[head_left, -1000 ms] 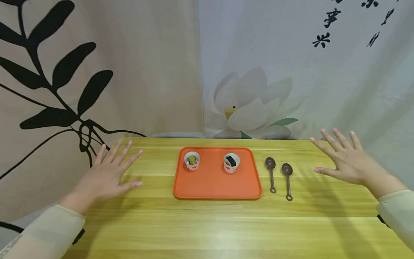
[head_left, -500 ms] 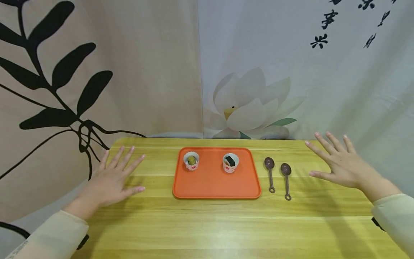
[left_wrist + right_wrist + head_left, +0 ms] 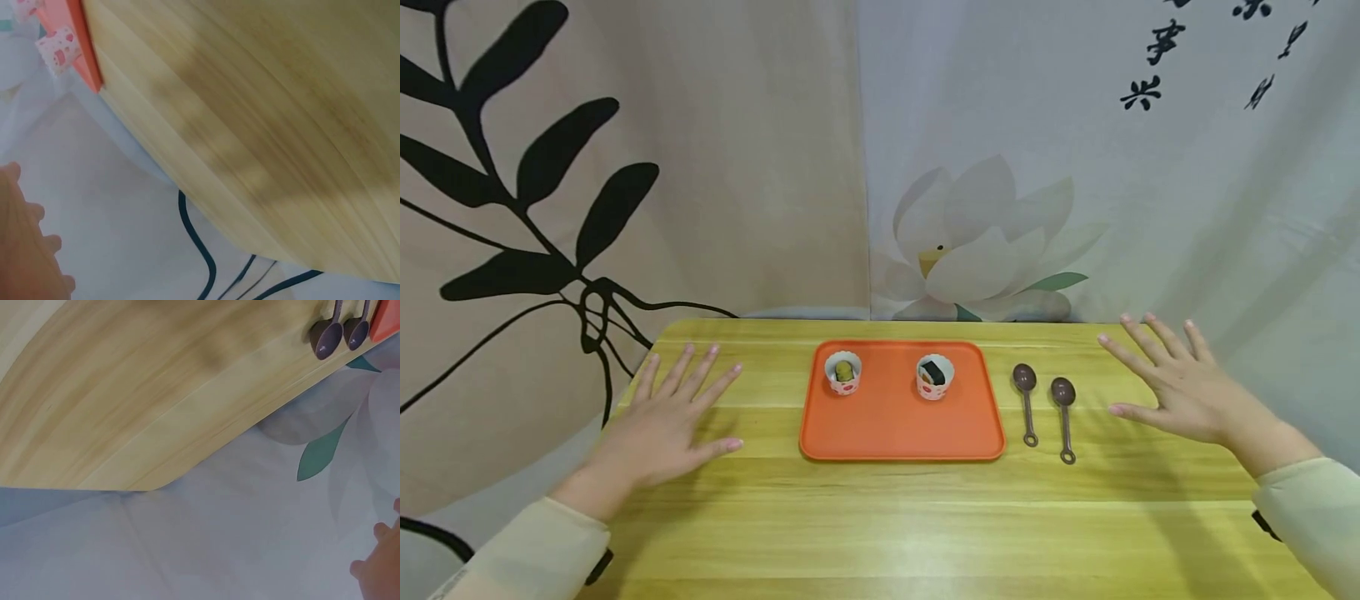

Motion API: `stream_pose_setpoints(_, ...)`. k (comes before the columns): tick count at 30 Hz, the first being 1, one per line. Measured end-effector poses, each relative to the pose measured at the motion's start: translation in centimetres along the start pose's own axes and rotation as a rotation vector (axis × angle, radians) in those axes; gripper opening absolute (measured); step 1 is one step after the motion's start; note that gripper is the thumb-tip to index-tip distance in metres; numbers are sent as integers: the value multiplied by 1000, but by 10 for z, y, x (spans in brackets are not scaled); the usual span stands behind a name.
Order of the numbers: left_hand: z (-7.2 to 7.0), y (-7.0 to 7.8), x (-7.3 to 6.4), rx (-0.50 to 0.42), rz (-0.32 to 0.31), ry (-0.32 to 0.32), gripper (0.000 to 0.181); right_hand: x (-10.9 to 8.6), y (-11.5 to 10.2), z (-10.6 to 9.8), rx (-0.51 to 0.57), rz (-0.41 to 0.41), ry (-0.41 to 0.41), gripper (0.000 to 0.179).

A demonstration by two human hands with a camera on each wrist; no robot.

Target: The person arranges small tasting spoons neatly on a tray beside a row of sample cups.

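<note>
My left hand (image 3: 658, 429) hovers over the table's left part, fingers spread, holding nothing. On the other side my right hand (image 3: 1187, 392) is likewise spread above the wood, to the right of two brown spoons. The nearer spoon to the tray (image 3: 1025, 379) and the outer spoon (image 3: 1064, 393) lie side by side, bowls toward the back. An orange tray (image 3: 895, 437) sits mid-table. On it stand two patterned paper cups: the left cup (image 3: 845, 387) holds a greenish piece of food, and the right cup (image 3: 933, 392) a sushi-like piece with a black wrap.
The wooden table (image 3: 880, 533) ends at the back against a hanging cloth (image 3: 760, 167) printed with leaves, a flower and characters. In the left wrist view the tray's edge (image 3: 87, 62) shows; in the right wrist view, the spoons (image 3: 326, 340) do.
Both hands have moved slightly inward and lower over the table, fingers still spread. Tray, cups and spoons have stayed where they were.
</note>
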State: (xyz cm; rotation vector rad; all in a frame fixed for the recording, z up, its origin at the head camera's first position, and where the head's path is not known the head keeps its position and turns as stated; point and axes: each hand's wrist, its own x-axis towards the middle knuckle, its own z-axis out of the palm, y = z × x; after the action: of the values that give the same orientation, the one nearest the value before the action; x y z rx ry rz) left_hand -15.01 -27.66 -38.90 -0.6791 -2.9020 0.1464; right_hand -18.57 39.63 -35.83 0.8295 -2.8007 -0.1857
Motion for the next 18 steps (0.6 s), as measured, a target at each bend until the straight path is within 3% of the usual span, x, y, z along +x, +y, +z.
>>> stream_pose_setpoints(18, 3, 14, 4, -76, -27, -43, 91, 1, -15, 10, 54, -2, -9, 91)
